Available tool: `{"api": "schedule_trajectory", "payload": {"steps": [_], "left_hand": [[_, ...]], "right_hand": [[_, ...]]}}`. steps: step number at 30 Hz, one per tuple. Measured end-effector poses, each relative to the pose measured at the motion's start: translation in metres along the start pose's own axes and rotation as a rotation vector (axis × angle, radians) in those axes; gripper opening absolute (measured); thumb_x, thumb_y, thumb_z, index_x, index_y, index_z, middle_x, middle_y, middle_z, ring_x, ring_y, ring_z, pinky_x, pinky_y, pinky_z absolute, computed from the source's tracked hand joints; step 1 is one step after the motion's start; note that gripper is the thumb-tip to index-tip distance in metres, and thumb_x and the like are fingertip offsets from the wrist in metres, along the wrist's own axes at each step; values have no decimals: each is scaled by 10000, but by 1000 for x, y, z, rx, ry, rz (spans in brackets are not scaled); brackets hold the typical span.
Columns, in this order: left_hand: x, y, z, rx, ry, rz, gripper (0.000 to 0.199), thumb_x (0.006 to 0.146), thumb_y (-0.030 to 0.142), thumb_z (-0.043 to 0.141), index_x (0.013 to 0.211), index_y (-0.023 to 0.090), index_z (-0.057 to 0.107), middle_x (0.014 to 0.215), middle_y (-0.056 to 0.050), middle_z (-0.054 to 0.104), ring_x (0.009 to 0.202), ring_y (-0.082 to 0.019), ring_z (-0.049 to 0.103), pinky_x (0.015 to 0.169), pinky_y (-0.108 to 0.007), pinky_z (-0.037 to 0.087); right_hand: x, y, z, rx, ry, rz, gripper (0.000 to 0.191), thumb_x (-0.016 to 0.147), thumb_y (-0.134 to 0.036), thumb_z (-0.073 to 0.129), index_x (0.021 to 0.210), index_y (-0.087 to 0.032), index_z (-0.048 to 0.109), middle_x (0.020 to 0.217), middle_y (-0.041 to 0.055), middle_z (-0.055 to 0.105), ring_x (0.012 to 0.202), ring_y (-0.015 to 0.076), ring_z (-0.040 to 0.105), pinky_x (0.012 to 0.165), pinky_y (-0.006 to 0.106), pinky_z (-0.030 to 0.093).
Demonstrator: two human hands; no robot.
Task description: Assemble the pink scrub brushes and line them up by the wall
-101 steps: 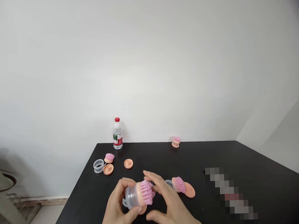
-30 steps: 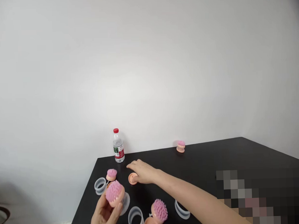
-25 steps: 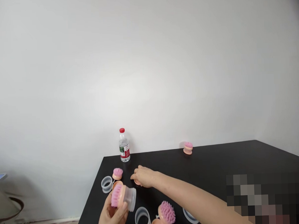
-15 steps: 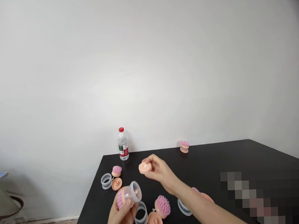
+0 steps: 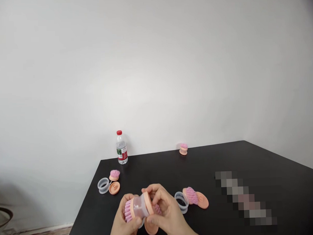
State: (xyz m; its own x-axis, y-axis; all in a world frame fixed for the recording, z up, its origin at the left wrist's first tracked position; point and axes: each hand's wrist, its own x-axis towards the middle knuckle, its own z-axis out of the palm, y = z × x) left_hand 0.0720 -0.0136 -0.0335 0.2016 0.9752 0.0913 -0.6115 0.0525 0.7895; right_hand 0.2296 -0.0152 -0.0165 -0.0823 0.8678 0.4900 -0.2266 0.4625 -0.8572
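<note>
- Two-handed grip here: the left hand (image 5: 124, 219) wraps the brush (image 5: 139, 207), thumb along its clear body, pink bristles pointing left.
- And the right hand (image 5: 170, 211) has the peach disc (image 5: 148, 202) pinched at the brush's other end, disc against the clear rim!
- All of it sits low in the middle, held above the tabletop (image 5: 212, 163).
- Just below the hands, a second disc (image 5: 151, 228), partly covered.
- Over to the right, a clear ring (image 5: 181, 203), a bristle head (image 5: 191, 195) and a flat peach base (image 5: 203, 200) in a cluster.
- Farther left, a similar trio: ring piece (image 5: 103, 186), bristled top (image 5: 114, 175), round base (image 5: 114, 188).
- At the back, a red-capped bottle (image 5: 122, 149) and, well apart, an upright brush unit (image 5: 183, 149) near the wall (image 5: 155, 80).
</note>
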Motion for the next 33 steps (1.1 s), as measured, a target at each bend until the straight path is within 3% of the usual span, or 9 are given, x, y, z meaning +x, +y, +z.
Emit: {"api": "schedule_trajectory", "payload": {"steps": [4, 8, 16, 19, 26, 33], "left_hand": [[-1, -1, -1, 148, -11, 50, 566, 471, 409, 956, 876, 177, 635, 761, -1, 635, 634, -107, 536, 583, -216, 413], [-3, 2, 0, 235, -31, 44, 587, 464, 466, 945, 851, 189, 602, 713, 23, 605, 610, -100, 490, 567, -213, 368], [-9, 16, 12, 194, -93, -24, 618, 434, 527, 942, 788, 186, 567, 720, 29, 582, 623, -96, 464, 579, -210, 327], [-11, 19, 14, 161, -114, -70, 605, 465, 520, 937, 794, 188, 553, 727, 28, 574, 642, -99, 454, 596, -215, 327], [-13, 16, 10, 65, -167, -224, 579, 536, 473, 924, 760, 207, 461, 702, 54, 484, 637, -90, 380, 606, -228, 322], [-11, 16, 5, 188, -198, -153, 592, 505, 477, 934, 780, 205, 486, 727, 40, 532, 650, -97, 377, 592, -225, 313]], "right_hand": [[-7, -1, -11, -243, 1, -62, 425, 627, -431, 901, 854, -233, 602, 1044, 53, 624, 957, 243, 637, 872, 377, 503], [-11, -8, -17, -431, -58, -114, 560, 669, -438, 884, 1139, -258, 638, 1089, 59, 611, 994, 240, 624, 892, 352, 508], [-12, -20, -15, -567, -121, -341, 564, 737, -531, 808, 1188, -253, 614, 1071, 74, 628, 941, 228, 667, 802, 309, 577], [-13, -23, -15, -593, -140, -419, 518, 784, -449, 801, 1212, -254, 583, 1098, 79, 631, 981, 231, 670, 838, 317, 589], [-13, -30, -15, -673, -203, -604, 437, 836, -10, 670, 1207, -212, 559, 1115, 93, 629, 1024, 220, 644, 1001, 439, 559], [-5, -44, -17, -764, -267, -705, 361, 910, -46, 608, 1250, -153, 556, 1094, 137, 676, 1055, 235, 664, 973, 443, 592]]}}
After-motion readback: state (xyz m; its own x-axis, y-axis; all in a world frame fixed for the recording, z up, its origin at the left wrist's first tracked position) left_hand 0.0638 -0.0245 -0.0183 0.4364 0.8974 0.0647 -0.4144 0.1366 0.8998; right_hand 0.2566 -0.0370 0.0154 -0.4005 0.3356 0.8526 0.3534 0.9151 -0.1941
